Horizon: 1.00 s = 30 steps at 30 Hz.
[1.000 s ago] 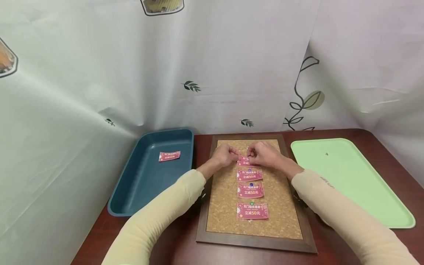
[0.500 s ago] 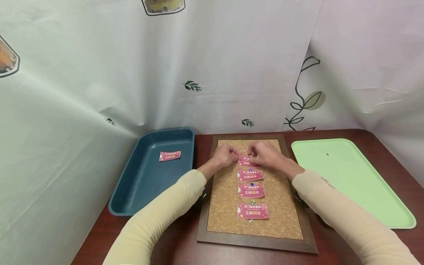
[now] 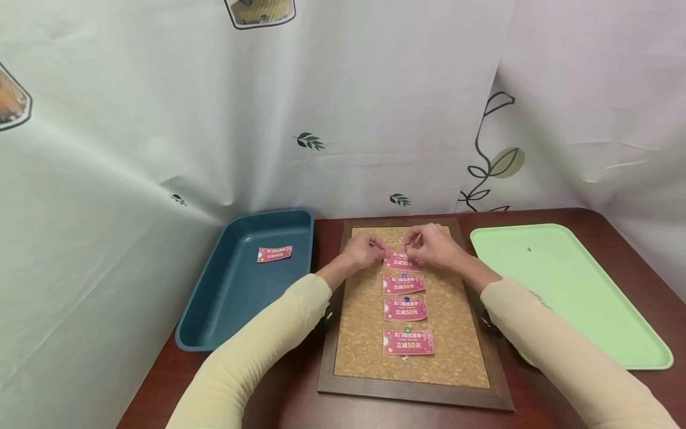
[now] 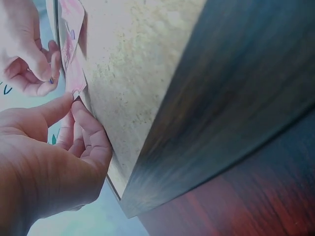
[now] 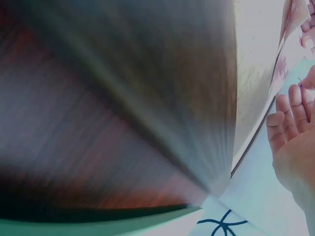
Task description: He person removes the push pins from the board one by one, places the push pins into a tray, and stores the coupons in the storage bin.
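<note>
My left hand [image 3: 362, 250] pinches the left edge of the topmost pink coupon [image 3: 399, 262] on the framed cork board [image 3: 364, 345]. In the left wrist view, that coupon's corner [image 4: 78, 87] sits between thumb and forefinger. My right hand [image 3: 435, 245] is just above the coupon's upper right part. Between its thumb and forefinger is a small purple-blue push pin [image 5: 301, 86], its needle showing in the right wrist view. Below, in a column, lie a second coupon [image 3: 403, 286], a third [image 3: 405, 310] and a fourth [image 3: 408, 343], each with a pin at its top edge.
A dark blue tray [image 3: 236, 298] at the left holds one more pink coupon [image 3: 275, 254]. On the right is a pale green tray [image 3: 573, 286] with a tiny dark item [image 3: 529, 249] on it. A white printed sheet [image 3: 354, 119] hangs behind the dark red table [image 3: 300, 393].
My right hand has lifted slightly back and right, uncovering more of the topmost coupon, and its fingers have spread a little. The left hand stays at the coupon's left edge.
</note>
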### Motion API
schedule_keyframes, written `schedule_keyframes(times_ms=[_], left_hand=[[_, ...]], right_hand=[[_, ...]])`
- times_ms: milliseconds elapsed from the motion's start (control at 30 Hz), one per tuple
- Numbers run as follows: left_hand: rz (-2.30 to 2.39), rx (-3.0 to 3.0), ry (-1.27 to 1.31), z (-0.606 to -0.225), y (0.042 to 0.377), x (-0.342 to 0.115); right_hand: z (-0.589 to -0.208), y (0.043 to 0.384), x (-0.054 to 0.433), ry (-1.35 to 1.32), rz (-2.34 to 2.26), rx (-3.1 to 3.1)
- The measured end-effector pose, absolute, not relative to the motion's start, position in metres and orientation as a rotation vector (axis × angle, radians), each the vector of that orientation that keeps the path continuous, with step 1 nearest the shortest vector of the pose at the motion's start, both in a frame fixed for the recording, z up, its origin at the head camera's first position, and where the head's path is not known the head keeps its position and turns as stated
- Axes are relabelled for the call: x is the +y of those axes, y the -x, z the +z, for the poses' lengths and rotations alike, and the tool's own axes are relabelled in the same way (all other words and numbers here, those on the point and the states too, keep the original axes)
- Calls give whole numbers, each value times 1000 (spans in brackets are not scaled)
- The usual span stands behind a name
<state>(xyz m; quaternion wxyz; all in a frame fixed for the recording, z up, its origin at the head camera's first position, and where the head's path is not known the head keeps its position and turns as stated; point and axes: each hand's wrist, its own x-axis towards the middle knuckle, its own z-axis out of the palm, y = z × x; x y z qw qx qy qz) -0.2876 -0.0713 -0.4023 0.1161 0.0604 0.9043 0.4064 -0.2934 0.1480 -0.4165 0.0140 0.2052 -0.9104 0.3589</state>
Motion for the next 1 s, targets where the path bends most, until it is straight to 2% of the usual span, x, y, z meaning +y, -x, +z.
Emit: schedule_keyframes(times_ms=[600, 1000], left_hand=[[1120, 2730, -254, -369, 292, -90], [1382, 2626, -219, -327, 293, -151]], right_hand=[[-398, 282, 191, -605, 1046, -2649], [-388, 259, 248, -509, 1003, -2613]])
